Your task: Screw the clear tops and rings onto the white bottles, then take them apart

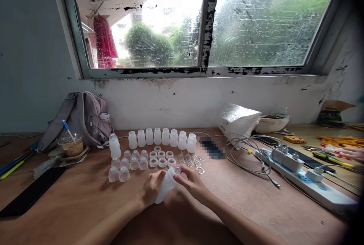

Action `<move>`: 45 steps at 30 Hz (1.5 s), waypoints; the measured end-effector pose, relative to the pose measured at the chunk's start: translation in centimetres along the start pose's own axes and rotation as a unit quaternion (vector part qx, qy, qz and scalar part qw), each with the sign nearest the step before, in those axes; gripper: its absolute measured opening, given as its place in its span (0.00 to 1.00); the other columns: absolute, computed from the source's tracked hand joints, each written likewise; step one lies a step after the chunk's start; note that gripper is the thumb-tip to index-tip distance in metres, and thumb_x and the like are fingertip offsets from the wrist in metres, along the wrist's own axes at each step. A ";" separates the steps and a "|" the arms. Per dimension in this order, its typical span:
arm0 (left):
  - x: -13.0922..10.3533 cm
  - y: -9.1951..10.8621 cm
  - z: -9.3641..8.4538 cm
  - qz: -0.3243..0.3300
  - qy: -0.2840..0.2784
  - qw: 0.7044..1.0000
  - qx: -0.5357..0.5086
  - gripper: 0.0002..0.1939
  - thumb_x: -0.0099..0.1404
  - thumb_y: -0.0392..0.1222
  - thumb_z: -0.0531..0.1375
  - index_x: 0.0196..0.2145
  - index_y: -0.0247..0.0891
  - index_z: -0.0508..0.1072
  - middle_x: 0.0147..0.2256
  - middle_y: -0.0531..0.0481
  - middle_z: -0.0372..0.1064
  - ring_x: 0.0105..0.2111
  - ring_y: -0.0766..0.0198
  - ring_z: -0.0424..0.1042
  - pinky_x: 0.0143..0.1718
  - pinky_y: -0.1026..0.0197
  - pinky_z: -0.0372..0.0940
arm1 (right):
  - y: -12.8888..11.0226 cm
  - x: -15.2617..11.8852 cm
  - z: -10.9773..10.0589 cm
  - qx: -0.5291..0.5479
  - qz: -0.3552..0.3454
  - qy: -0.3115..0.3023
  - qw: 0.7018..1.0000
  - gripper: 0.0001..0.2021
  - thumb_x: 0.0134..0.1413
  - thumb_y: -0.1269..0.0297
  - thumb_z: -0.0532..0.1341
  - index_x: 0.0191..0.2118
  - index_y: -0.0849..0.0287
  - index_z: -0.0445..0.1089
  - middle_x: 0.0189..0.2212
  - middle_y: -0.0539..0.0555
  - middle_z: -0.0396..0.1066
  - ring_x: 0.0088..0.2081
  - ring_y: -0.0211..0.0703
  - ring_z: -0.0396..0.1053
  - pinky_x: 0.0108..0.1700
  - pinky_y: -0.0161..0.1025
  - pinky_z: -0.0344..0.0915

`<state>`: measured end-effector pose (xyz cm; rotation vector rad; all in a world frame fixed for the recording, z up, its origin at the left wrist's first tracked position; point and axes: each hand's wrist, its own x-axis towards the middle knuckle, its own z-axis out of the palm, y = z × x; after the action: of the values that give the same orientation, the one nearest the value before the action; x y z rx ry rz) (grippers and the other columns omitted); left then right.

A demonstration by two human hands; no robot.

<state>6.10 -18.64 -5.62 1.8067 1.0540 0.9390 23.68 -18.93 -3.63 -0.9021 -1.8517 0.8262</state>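
Note:
A frosted white baby bottle point(164, 191) is tilted at the table's near side, its mouth up and to the right. My left hand point(152, 189) wraps around the bottle's body. At its mouth, my right hand point(193, 181) pinches a small clear piece point(176, 169), partly hidden by the fingers. Just beyond lie several white collar rings point(162, 162) and, to their right, several clear ring-shaped pieces point(200, 170). Clear domed caps point(124, 174) stand in rows on the left. Behind them several open bottles point(157, 136) form a line, and one capped bottle point(114, 146) stands at its left end.
A backpack point(82, 116), a drink cup point(71, 145) and a black flat object point(32, 192) lie left. On the right are a white bag point(239, 121), looped cables point(241, 161) and a power strip point(309, 182). Another person's hand point(352, 153) shows at the far right.

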 end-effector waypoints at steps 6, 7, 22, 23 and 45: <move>-0.6 1.5 -0.1 0.039 0.036 0.994 0.096 0.26 0.64 0.56 0.39 0.35 0.36 0.69 0.22 0.52 0.65 0.22 0.66 0.61 0.25 0.65 0.55 | 0.2 0.0 0.9 0.005 0.022 0.047 0.999 0.14 0.52 0.53 0.54 0.27 0.59 0.64 0.25 0.50 0.64 0.29 0.38 0.61 0.30 0.35 0.59; -0.6 1.5 -0.1 0.038 0.034 0.995 0.088 0.26 0.64 0.56 0.39 0.37 0.37 0.69 0.24 0.51 0.66 0.23 0.65 0.62 0.26 0.65 0.56 | 0.4 0.0 1.0 0.026 0.025 0.033 0.999 0.13 0.53 0.53 0.54 0.31 0.58 0.65 0.28 0.51 0.65 0.31 0.40 0.62 0.32 0.36 0.60; 0.0 0.5 0.5 0.023 0.057 0.985 -0.163 0.24 0.61 0.57 0.46 0.47 0.38 0.61 0.41 0.46 0.67 0.41 0.58 0.66 0.42 0.59 0.61 | 1.3 0.1 1.4 -0.005 -0.005 0.009 1.000 0.16 0.45 0.57 0.61 0.41 0.54 0.65 0.43 0.54 0.62 0.45 0.45 0.61 0.41 0.38 0.61; 0.0 0.4 0.5 0.031 0.063 0.988 -0.135 0.23 0.62 0.56 0.46 0.46 0.38 0.62 0.41 0.47 0.67 0.41 0.58 0.65 0.42 0.59 0.60 | 1.3 0.1 1.5 -0.001 -0.006 0.007 1.000 0.16 0.44 0.57 0.62 0.41 0.54 0.65 0.43 0.53 0.62 0.45 0.45 0.61 0.41 0.38 0.60; 3.0 -3.4 -6.8 0.157 0.219 0.919 0.288 0.15 0.64 0.42 0.47 0.45 0.39 0.66 0.39 0.44 0.64 0.39 0.59 0.65 0.42 0.56 0.61 | 2.3 1.1 -1.1 0.166 0.127 0.139 0.968 0.14 0.44 0.54 0.59 0.36 0.55 0.65 0.32 0.51 0.66 0.30 0.41 0.63 0.25 0.34 0.59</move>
<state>0.20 -12.99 -5.48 2.3633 1.4552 1.3784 24.88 -16.64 -4.58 -0.9920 -1.3235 1.0708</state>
